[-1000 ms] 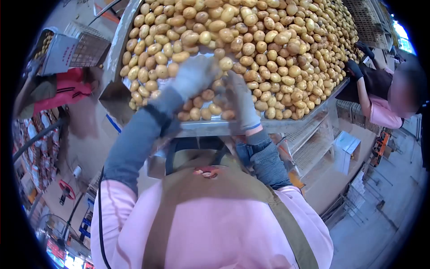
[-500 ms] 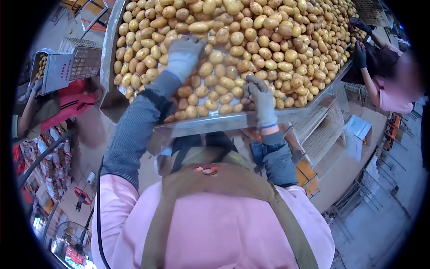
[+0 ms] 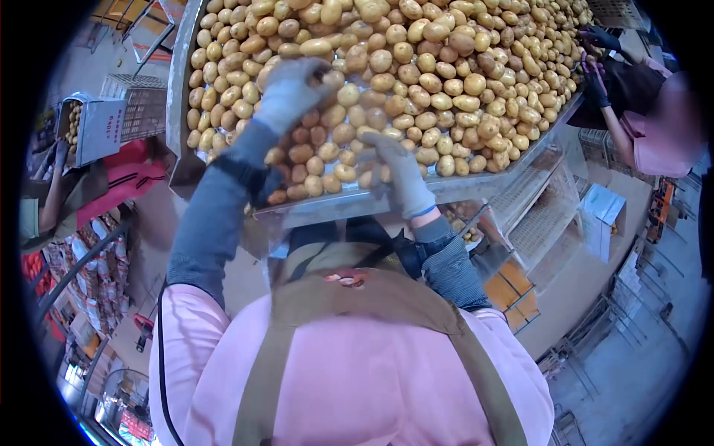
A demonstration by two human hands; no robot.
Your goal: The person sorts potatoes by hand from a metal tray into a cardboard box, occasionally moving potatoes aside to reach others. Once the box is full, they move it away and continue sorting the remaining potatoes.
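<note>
Many yellow-brown potatoes (image 3: 446, 89) cover a metal sorting table (image 3: 327, 209) before me. My left hand (image 3: 291, 97), in a pale glove, is blurred above the potatoes on the left side. Its fingers curl inward around a small dark patch, and I cannot tell what that is. Lower and to the right, my right hand (image 3: 401, 172) wears a similar glove and reaches over the front lip. Its fingers extend leftward, apart, among the potatoes near the edge.
At the right, a co-worker's dark-gloved hand (image 3: 595, 82) is beside the potatoes. On the left, another person's hands hold a blue-white carton (image 3: 97, 130) with potatoes inside, by a plastic crate (image 3: 145, 108). A second carton (image 3: 599, 215) stands below the table's right side.
My left hand has moved slightly left and down, its fingers more curled. My right hand has swung left along the front edge, and potatoes near it have shifted.
</note>
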